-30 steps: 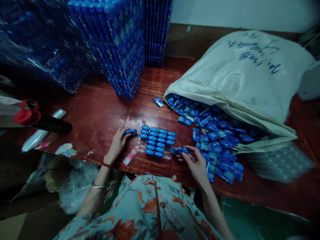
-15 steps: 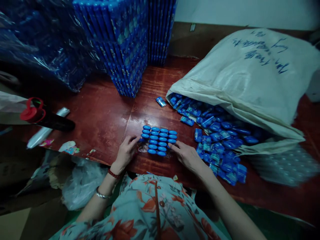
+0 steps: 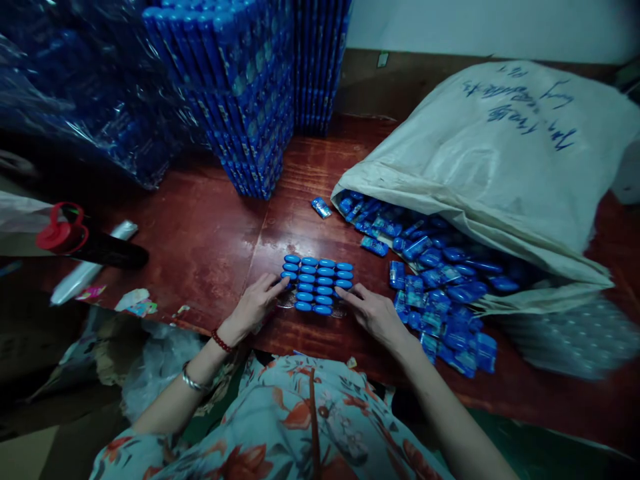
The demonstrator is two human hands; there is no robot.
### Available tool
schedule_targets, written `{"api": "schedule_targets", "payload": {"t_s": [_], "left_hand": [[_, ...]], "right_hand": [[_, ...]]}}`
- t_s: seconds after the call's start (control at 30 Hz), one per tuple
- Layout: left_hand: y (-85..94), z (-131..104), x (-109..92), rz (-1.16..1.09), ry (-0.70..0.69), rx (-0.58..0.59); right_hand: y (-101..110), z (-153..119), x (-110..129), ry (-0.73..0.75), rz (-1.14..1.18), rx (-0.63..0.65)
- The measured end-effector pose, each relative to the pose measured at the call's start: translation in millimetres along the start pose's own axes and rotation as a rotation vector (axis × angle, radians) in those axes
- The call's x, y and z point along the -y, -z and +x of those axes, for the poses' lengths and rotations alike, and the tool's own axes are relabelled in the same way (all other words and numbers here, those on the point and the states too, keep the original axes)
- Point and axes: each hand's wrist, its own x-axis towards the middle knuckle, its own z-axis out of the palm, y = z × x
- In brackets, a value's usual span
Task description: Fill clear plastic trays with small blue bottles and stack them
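On the table in front of me, small glossy blue packets [image 3: 309,279] stand on end in four close columns. The two middle columns reach nearer to me than the outer ones. My left hand [image 3: 260,298] is at the left column, with thumb and fingertips closed on its nearest blue packet [image 3: 289,275]. On the opposite side, the thumb and index finger of my right hand [image 3: 373,310] close on the nearest packet [image 3: 343,285] of the right column. Part of each gripped packet is hidden by the fingers.
A white sack [image 3: 480,133] lies at the right, spilling wrapped blue packets [image 3: 440,307] onto the table [image 3: 210,220]. Tall blue stacks [image 3: 240,100] stand at the back. A black bottle with a red lid [image 3: 110,250] lies left; clear plastic trays [image 3: 575,340] sit right.
My left hand has moved slightly right, and its fingers are now closer against the left column. My right hand stays at the right column. The whole view has shifted a little.
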Motion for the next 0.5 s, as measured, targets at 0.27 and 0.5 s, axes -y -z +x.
{"api": "schedule_targets", "payload": {"t_s": [0.27,0.5], "left_hand": [[5.6,16,-1,0.149,-0.075,0.124],[14.1,52,19,-0.175,0.071,-0.074]], "right_hand": [[-4,1,-2,0.044,-0.053,-0.051],[-17,2,-50,-0.387,0.051,-0.513]]}}
